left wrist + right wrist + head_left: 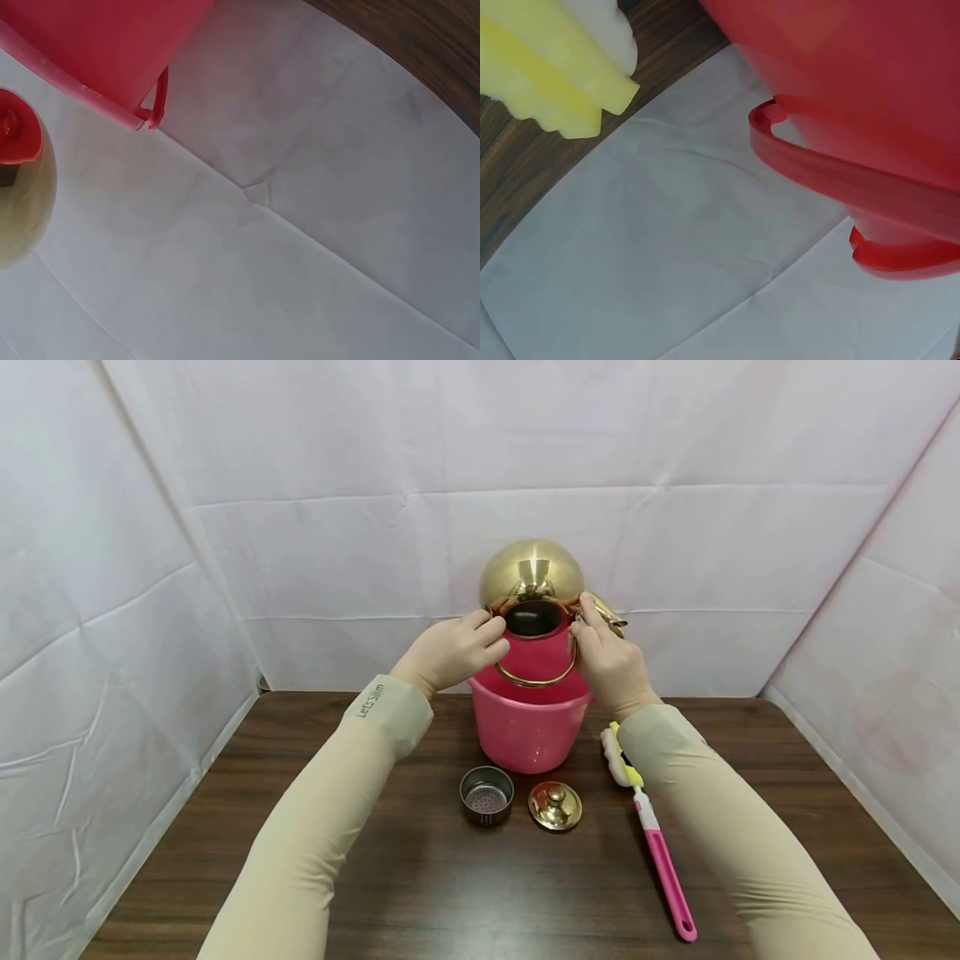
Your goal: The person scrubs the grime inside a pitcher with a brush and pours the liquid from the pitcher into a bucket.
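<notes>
A shiny gold teapot (pixel 531 568) is tipped over the pink bucket (pixel 528 735), its round dark opening facing the head camera. Its thin wire handle hangs down in front of the bucket. My left hand (pixel 457 647) grips the teapot's left side with curled fingers. On the other side, near the spout (pixel 606 610), my right hand (pixel 611 664) holds it too; the fingertips' exact contact is partly hidden. Part of the teapot (pixel 34 210) shows at the left wrist view's edge. The bucket (pixel 870 90) fills the upper right of the right wrist view.
A round metal strainer (pixel 487 795) stands in front of the bucket, with a gold lid (pixel 555 805) to its right. Farther right lies a brush (pixel 663 868) with a pink handle and a yellow-and-white head. White cloth (pixel 375 552) surrounds the dark wooden table (pixel 420 902).
</notes>
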`<state>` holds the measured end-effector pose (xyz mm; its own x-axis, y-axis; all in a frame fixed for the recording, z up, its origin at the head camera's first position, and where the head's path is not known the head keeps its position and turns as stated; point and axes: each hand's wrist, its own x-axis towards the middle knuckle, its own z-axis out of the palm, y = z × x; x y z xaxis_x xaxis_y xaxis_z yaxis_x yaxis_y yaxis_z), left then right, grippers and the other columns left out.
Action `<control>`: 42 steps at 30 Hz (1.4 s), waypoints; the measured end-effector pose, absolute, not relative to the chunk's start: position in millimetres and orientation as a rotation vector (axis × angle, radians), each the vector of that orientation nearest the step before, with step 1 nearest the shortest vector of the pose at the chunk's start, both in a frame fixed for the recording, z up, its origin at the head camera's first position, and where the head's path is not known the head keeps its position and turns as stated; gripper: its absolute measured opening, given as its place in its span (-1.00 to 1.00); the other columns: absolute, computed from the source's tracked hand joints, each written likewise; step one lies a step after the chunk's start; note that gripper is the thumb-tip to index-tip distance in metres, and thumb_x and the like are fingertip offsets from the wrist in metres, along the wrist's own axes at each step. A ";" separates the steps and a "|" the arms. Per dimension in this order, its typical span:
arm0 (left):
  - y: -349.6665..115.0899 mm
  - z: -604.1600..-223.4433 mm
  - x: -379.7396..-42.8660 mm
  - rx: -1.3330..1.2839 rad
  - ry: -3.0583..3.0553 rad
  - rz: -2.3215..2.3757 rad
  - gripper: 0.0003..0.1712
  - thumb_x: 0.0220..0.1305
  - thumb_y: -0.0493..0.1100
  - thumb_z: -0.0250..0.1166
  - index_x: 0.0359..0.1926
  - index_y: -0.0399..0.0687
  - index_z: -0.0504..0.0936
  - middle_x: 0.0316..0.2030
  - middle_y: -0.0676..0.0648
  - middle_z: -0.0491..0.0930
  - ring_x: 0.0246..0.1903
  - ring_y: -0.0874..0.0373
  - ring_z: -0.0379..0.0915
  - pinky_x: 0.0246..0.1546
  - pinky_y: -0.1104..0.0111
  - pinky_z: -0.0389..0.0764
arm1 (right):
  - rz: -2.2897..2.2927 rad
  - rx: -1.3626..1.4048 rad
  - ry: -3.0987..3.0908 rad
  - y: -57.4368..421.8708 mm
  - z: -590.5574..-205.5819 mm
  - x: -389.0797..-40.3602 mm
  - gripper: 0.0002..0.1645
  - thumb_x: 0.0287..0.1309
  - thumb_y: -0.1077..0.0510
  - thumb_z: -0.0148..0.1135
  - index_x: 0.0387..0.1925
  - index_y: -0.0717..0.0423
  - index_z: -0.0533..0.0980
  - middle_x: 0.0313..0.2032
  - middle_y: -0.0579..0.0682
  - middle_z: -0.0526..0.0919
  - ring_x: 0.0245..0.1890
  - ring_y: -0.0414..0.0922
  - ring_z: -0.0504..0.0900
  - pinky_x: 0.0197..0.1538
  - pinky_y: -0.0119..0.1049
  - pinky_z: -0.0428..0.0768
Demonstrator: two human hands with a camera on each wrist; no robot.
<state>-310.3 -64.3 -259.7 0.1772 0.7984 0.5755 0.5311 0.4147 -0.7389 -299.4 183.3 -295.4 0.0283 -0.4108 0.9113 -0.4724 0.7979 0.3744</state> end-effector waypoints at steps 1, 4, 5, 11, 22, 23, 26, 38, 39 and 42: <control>-64.5 -259.8 -310.4 -1.244 -1.490 0.285 -0.77 0.25 -0.49 0.00 -0.44 -0.14 0.44 -0.36 -0.09 0.49 -0.37 0.04 0.43 -0.36 0.38 0.59 | 0.047 0.717 -1.585 182.7 -295.6 -299.7 -0.92 0.07 0.37 0.24 -0.39 0.31 0.48 -0.03 0.24 0.64 -0.41 0.01 0.72 -0.69 -0.18 0.45; -65.1 -260.3 -310.0 -1.247 -1.497 0.279 -0.78 0.25 -0.49 0.02 -0.43 -0.15 0.45 -0.36 -0.09 0.49 -0.37 0.04 0.42 -0.37 0.38 0.59 | 0.050 0.717 -1.578 181.9 -296.4 -300.6 -0.93 0.08 0.37 0.24 -0.39 0.32 0.49 -0.04 0.24 0.65 -0.48 0.02 0.70 -0.71 -0.18 0.42; -65.2 -260.4 -309.8 -1.246 -1.498 0.278 -0.79 0.24 -0.49 0.03 -0.43 -0.15 0.45 -0.36 -0.09 0.49 -0.37 0.04 0.42 -0.37 0.38 0.59 | 0.051 0.719 -1.577 182.0 -296.6 -300.8 -0.93 0.09 0.37 0.23 -0.38 0.32 0.49 -0.04 0.24 0.65 -0.49 0.02 0.69 -0.72 -0.18 0.42; -64.9 -262.6 -309.1 -1.245 -1.502 0.271 -0.79 0.23 -0.50 0.04 -0.43 -0.15 0.45 -0.35 -0.09 0.50 -0.37 0.04 0.42 -0.34 0.39 0.60 | 0.056 0.722 -1.583 183.7 -298.1 -300.7 -0.96 0.13 0.36 0.19 -0.36 0.31 0.50 -0.04 0.23 0.65 -0.35 0.00 0.72 -0.68 -0.16 0.47; -64.3 -263.7 -308.2 -1.235 -1.503 0.239 -0.76 0.25 -0.50 0.00 -0.45 -0.15 0.43 -0.36 -0.09 0.50 -0.37 0.05 0.42 -0.34 0.40 0.58 | 0.168 0.786 -1.666 186.0 -296.5 -297.5 -0.88 0.06 0.41 0.21 -0.30 0.33 0.54 -0.25 0.20 0.63 -0.25 0.03 0.66 -0.37 -0.11 0.65; -64.3 -263.6 -308.4 -1.235 -1.504 0.238 -0.76 0.25 -0.50 0.00 -0.46 -0.15 0.43 -0.36 -0.09 0.50 -0.38 0.05 0.42 -0.34 0.41 0.58 | 0.166 0.792 -1.671 186.4 -296.3 -297.2 -0.88 0.06 0.40 0.21 -0.30 0.34 0.54 -0.25 0.21 0.63 -0.24 0.03 0.66 -0.35 -0.11 0.65; -64.4 -263.7 -309.0 -1.241 -1.507 0.233 -0.77 0.25 -0.49 0.01 -0.46 -0.15 0.43 -0.37 -0.09 0.50 -0.38 0.06 0.41 -0.35 0.41 0.58 | 0.158 0.816 -1.676 187.6 -296.5 -296.5 -0.88 0.05 0.41 0.22 -0.30 0.35 0.54 -0.26 0.22 0.64 -0.24 0.05 0.66 -0.32 -0.10 0.66; -63.4 -269.4 -306.3 -1.204 -1.549 0.117 -0.85 0.23 -0.49 0.08 -0.43 -0.23 0.45 -0.23 -0.16 0.55 -0.30 0.03 0.52 -0.33 0.34 0.64 | 0.117 0.911 -1.644 194.6 -296.4 -297.7 -0.87 0.25 0.34 0.09 -0.35 0.38 0.51 -0.30 0.26 0.63 -0.29 0.10 0.68 -0.38 -0.06 0.65; -63.3 -270.9 -306.2 -1.197 -1.557 0.103 -0.85 0.24 -0.49 0.08 -0.42 -0.24 0.45 -0.22 -0.17 0.55 -0.31 0.03 0.53 -0.35 0.34 0.64 | 0.113 0.920 -1.640 195.4 -295.9 -298.0 -0.88 0.24 0.35 0.09 -0.34 0.39 0.51 -0.29 0.27 0.63 -0.27 0.10 0.67 -0.36 -0.05 0.65; -63.4 -276.0 -305.7 -1.183 -1.583 0.065 -0.85 0.21 -0.51 0.06 -0.42 -0.25 0.44 -0.23 -0.18 0.56 -0.33 0.03 0.55 -0.41 0.34 0.63 | 0.100 0.950 -1.626 197.4 -293.8 -298.7 -0.90 0.22 0.38 0.10 -0.30 0.39 0.51 -0.25 0.28 0.64 -0.23 0.11 0.67 -0.32 -0.04 0.65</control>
<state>-305.7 -63.4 -276.0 0.1044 0.6987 0.7078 0.6383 0.4987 -0.5864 -298.7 197.4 -293.8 0.0229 -0.5184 0.8548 -0.6195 0.6637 0.4192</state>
